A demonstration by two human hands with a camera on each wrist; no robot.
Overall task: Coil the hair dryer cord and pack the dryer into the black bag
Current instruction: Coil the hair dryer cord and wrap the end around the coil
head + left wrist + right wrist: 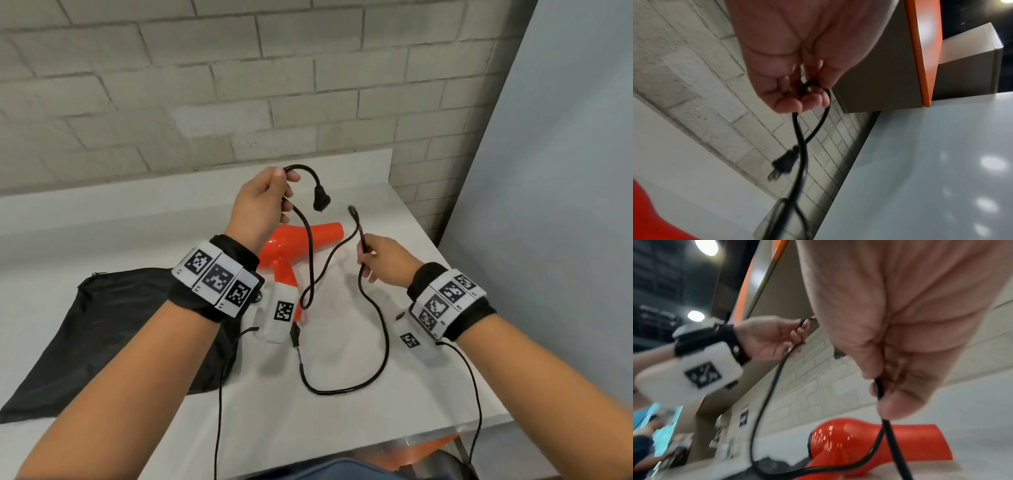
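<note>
Left hand: your fingers are curled round the black cord close to its plug end, raised above the table. The left wrist view shows the cord looped once through those fingers, two strands hanging from them. The plug dangles free at 3 o'clock from this hand, prongs downward.

Right hand: your fingers pinch a further stretch of the same cord, held upright, with a short bend standing above the grip. This hand sits at 4 o'clock from the left, apart from it.

Cord, remainder: one strand drops from the left hand across the dryer; another falls from the right hand, sweeps in a wide loop over the table toward 6 o'clock and turns back toward the dryer's handle.

Hair dryer: orange, lying on the white table below and between your hands, nozzle pointing toward 3 o'clock.

Black bag: flat on the table at 9 o'clock from the dryer, partly under your left forearm.

Background: pale brick wall at 12 o'clock.
</note>
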